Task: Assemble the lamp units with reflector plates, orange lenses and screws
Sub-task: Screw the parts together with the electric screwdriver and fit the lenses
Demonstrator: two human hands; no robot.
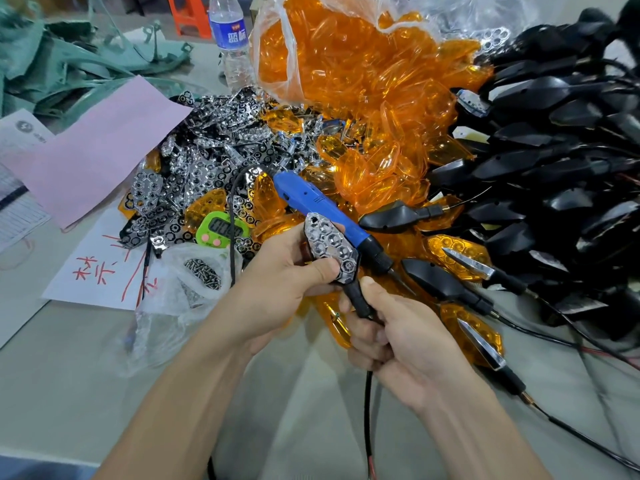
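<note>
**Seating the reflector.** Your left hand (277, 275) curls round the lamp unit (334, 249), held above the worktop (86, 375) in front of the parts heap. Its thumb presses the lower end of the chrome reflector plate (320, 233), which lies face-up in the black shell. Your right hand (401, 341) is closed round the unit's black stem (356, 299) and the cable hanging from it.

The step in hand appears to be bedding the plate before a lens goes on. Steady the stem with the right hand and work the left thumb along the plate's edge until it sits flush all round; a tilted plate would probably stop the lens closing. Whether the far end is fully down cannot be told here.

Loose orange lenses (367, 174) lie just beyond the hands and the screws (202, 271) sit in a clear bag to your left. The blue electric screwdriver (322, 206) rests on the heap behind the unit.
</note>
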